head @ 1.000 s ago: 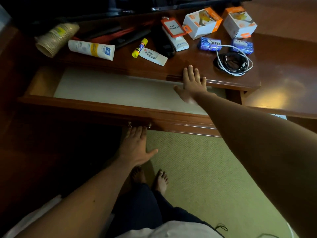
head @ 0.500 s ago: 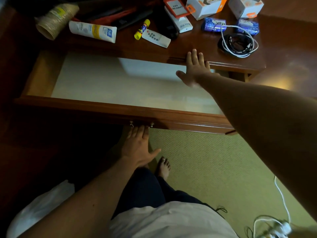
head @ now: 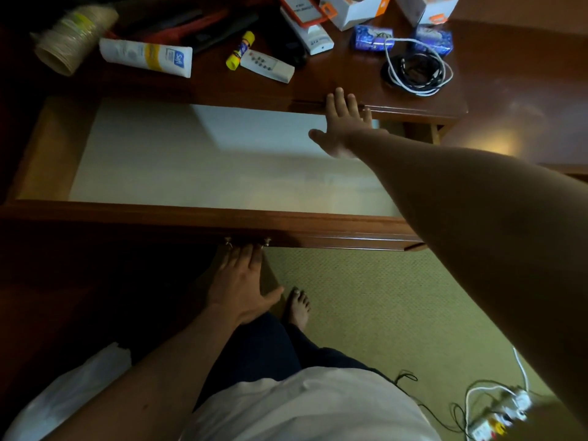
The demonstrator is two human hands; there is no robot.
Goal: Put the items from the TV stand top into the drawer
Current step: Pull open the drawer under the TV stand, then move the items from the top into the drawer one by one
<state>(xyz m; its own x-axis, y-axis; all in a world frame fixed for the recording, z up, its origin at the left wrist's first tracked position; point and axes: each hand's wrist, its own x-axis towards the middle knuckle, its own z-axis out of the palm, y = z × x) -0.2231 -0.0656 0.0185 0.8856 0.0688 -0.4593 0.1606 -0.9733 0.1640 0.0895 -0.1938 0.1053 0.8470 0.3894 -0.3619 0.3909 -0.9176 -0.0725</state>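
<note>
A: What differs from half a second ago?

B: The wide brown wooden drawer (head: 203, 219) stands further out, with more of its pale lined floor showing. The left hand (head: 241, 281) stays at the small metal handle (head: 246, 241) under the drawer front, at six o'clock; its fingers reach up under the front edge, so I cannot tell whether that grip is curled round the handle. The right hand (head: 345, 122) still rests on the front edge of the dark glossy wooden desk (head: 350, 81), fingers straight and spread, holding nothing.

A: What is in the drawer?

B: Only the pale liner shows. The things all lie on the desk at twelve o'clock: a white squeeze tube with a yellow band (head: 146, 57), a yellow glue stick (head: 240, 50), a small white remote control (head: 267, 65) touching it, two blue foil packets (head: 372, 43), a coil of black and white cables (head: 416, 73), two white-and-orange cardboard boxes (head: 353, 9). A stack of brown paper cups (head: 74, 38) lies on its side at ten o'clock.
</note>
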